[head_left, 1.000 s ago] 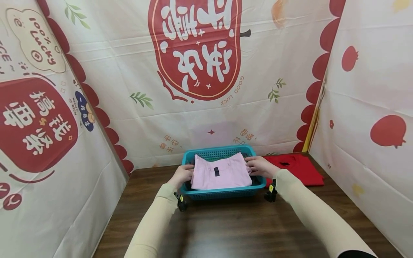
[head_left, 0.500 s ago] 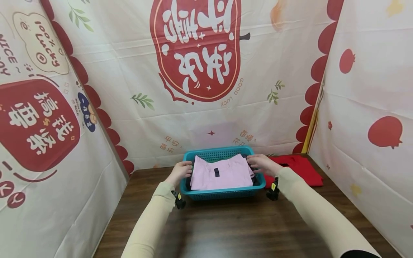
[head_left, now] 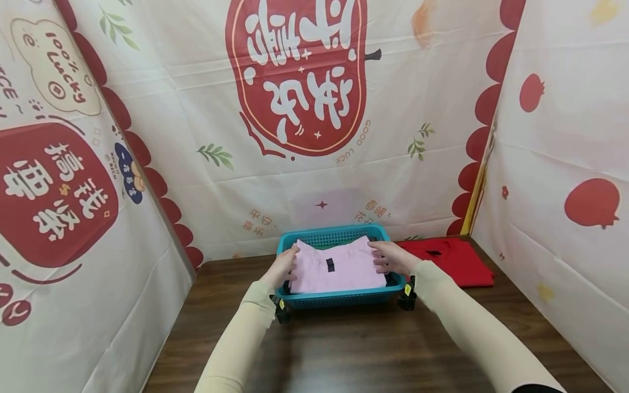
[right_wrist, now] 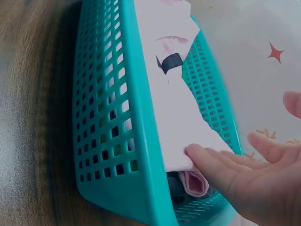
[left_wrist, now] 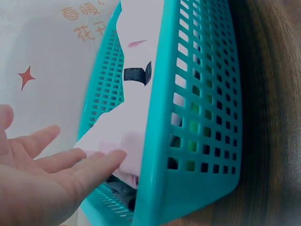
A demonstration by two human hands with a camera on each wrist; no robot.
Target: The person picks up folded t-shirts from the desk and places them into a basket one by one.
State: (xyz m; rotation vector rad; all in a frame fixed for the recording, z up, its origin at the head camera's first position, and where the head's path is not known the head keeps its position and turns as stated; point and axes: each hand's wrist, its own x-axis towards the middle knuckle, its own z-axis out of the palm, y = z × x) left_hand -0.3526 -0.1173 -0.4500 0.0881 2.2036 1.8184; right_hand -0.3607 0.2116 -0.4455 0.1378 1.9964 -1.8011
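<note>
A folded pink garment (head_left: pixel 344 275) with a small black patch lies inside a teal plastic basket (head_left: pixel 339 297). My left hand (head_left: pixel 283 267) is at the garment's left edge; in the left wrist view its fingers (left_wrist: pixel 101 165) are nearly straight and meet the pink cloth. At the opposite edge, my right hand (head_left: pixel 393 258) has its extended fingers (right_wrist: pixel 211 167) against the cloth. Beneath the pink layer, dark cloth (right_wrist: pixel 176 188) shows at the basket's right end, beside a rolled pink edge (right_wrist: pixel 195 183).
A folded red garment (head_left: pixel 454 265) lies on the brown wooden table (head_left: pixel 344 349) to the right of the basket. Printed white cloth (head_left: pixel 245 191) hangs behind the table and along both sides. Each wrist wears a small black device.
Half a second ago both hands stood a little wider, around the garment's sides. Now they have come inward onto its edges. The basket and red garment stay in place.
</note>
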